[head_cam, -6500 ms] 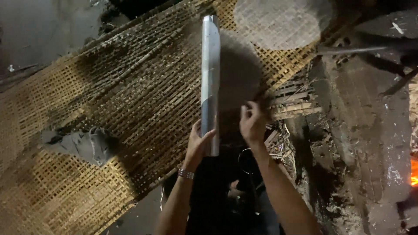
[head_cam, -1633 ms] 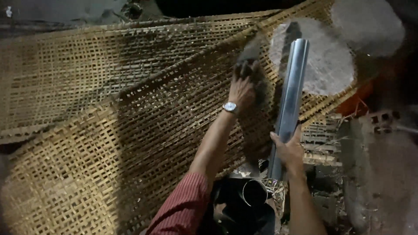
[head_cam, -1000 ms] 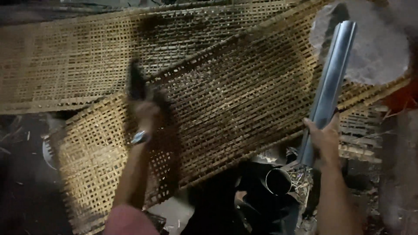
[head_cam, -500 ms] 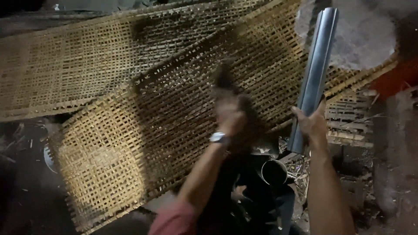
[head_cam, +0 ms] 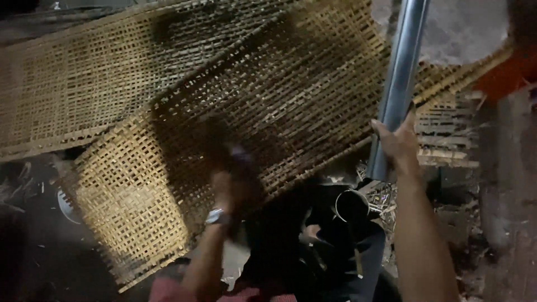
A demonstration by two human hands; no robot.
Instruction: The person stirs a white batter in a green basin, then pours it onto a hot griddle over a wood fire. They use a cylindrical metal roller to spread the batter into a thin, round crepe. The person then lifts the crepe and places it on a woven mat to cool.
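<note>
Since half a second ago the left hand point(head_cam: 232, 184) has dropped toward 7 o'clock on the woven bamboo mat point(head_cam: 268, 106), grip too blurred to tell. Right hand point(head_cam: 398, 142), at 3 o'clock, clasps the metal tube point(head_cam: 400, 84).

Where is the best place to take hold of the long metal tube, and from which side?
Probably the lower end of the metal tube, from the right side, where the right hand grips it. It is long, smooth, nearly upright; the woven mat lies close behind.
</note>
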